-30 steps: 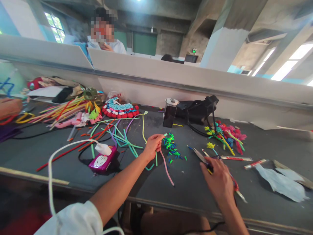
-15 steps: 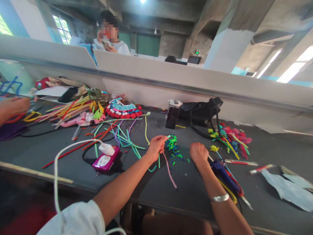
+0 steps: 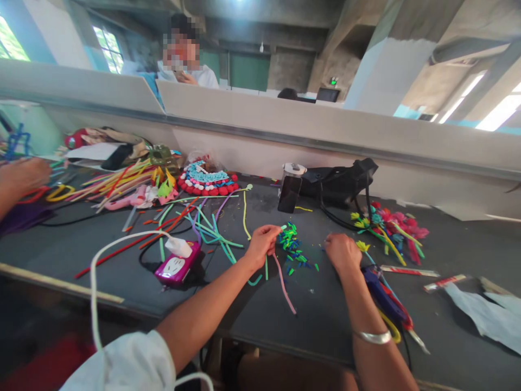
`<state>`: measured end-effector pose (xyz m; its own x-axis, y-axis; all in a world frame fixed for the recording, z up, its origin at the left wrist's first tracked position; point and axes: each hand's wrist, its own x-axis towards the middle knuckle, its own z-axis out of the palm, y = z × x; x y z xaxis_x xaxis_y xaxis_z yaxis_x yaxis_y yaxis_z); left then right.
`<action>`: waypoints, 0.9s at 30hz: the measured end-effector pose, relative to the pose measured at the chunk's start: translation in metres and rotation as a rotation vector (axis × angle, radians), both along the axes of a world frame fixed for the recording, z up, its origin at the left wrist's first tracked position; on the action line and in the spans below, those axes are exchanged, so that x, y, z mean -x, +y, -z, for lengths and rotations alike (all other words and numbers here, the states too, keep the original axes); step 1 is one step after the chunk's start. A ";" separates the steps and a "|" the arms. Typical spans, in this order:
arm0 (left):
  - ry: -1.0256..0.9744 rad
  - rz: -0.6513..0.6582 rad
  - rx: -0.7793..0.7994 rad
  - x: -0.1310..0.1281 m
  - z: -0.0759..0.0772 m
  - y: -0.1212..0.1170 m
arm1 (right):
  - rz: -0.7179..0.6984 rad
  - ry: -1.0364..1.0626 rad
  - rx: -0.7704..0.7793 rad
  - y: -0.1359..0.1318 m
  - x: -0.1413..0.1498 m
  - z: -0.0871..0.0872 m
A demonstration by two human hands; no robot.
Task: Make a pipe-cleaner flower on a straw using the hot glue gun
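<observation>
My left hand (image 3: 260,248) is pinched shut on a pink pipe cleaner (image 3: 285,288). The strip's long end hangs down to the right, and a pale green tip (image 3: 284,228) shows at my fingertips. Just right of that hand lies a pile of short green and blue pipe cleaner pieces (image 3: 290,241). My right hand (image 3: 343,252) is closed on the table to the right of the pile; a tiny bluish bit seems to be at its fingertips, too small to name. Close to my right wrist lies a dark blue and red tool (image 3: 382,296).
Green pipe cleaners (image 3: 217,233) and a purple power socket (image 3: 178,266) lie left. Behind stand a phone (image 3: 290,194), a clear cup (image 3: 293,169) and a black bag (image 3: 342,184). Colourful pipe cleaner flowers (image 3: 401,228) are at right. Another person's hand (image 3: 26,176) works far left.
My right hand has shifted slightly right and turned, away from beside the tool's near end. My left hand keeps the pink pipe cleaner in about the same place. The view has shifted a little.
</observation>
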<state>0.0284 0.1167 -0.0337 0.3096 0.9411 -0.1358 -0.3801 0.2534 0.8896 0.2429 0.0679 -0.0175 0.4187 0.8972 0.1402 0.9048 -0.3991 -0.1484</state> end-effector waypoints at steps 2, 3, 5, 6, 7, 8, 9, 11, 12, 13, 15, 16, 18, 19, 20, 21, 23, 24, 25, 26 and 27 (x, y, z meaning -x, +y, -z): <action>-0.006 -0.011 -0.007 0.001 0.000 0.001 | 0.012 0.010 0.021 -0.001 -0.004 0.007; -0.009 -0.017 -0.010 0.001 0.000 0.001 | 0.015 0.022 0.021 0.000 -0.005 0.010; -0.013 -0.024 -0.014 0.002 -0.001 0.001 | 0.010 0.059 0.006 0.002 -0.004 0.014; -0.014 -0.026 -0.016 0.002 -0.001 0.002 | 0.000 0.084 -0.010 0.004 -0.004 0.016; -0.014 -0.026 -0.017 0.002 -0.001 0.002 | -0.016 0.115 -0.032 0.006 -0.003 0.017; -0.013 -0.027 -0.019 0.002 -0.001 0.001 | -0.037 0.151 -0.058 0.008 -0.003 0.017; -0.012 -0.026 -0.020 0.002 -0.001 0.001 | -0.062 0.193 -0.090 0.010 -0.002 0.018; -0.013 -0.026 -0.018 0.002 -0.001 0.001 | -0.116 0.301 -0.165 0.015 0.001 0.019; -0.014 -0.026 -0.015 0.002 -0.001 0.001 | -0.144 0.369 -0.206 0.018 0.004 0.020; -0.015 -0.025 -0.012 0.002 0.000 0.001 | -0.172 0.444 -0.246 0.020 0.007 0.021; -0.017 -0.024 -0.010 0.001 0.000 0.001 | -0.219 0.614 -0.321 0.024 0.015 0.023; -0.016 -0.024 -0.011 0.001 0.001 0.001 | -0.239 0.704 -0.353 0.025 0.020 0.023; -0.010 -0.026 -0.013 0.000 0.000 0.000 | -0.274 0.879 -0.404 0.025 0.030 0.022; -0.004 -0.028 -0.014 0.000 0.000 0.000 | -0.294 0.960 -0.421 0.024 0.035 0.021; 0.002 -0.031 -0.015 -0.001 0.000 -0.001 | -0.315 1.036 -0.436 0.022 0.039 0.020; 0.010 -0.034 -0.018 -0.001 -0.001 -0.001 | -0.334 1.107 -0.450 0.020 0.043 0.018; 0.030 -0.040 -0.026 -0.002 -0.001 -0.002 | -0.362 1.232 -0.477 0.016 0.049 0.013; 0.041 -0.043 -0.031 -0.003 0.000 -0.003 | -0.371 1.287 -0.490 0.015 0.051 0.012; 0.052 -0.045 -0.036 -0.003 0.000 -0.003 | -0.377 1.335 -0.504 0.014 0.053 0.010; 0.063 -0.049 -0.043 -0.004 0.001 -0.003 | -0.382 1.373 -0.517 0.013 0.054 0.009; 0.074 -0.052 -0.052 -0.005 0.001 -0.003 | -0.385 1.404 -0.532 0.012 0.055 0.009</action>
<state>0.0330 0.1137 -0.0349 0.2512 0.9620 -0.1072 -0.3243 0.1879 0.9271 0.1884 0.0801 -0.0264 0.2464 0.9536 0.1729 -0.0458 0.1897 -0.9808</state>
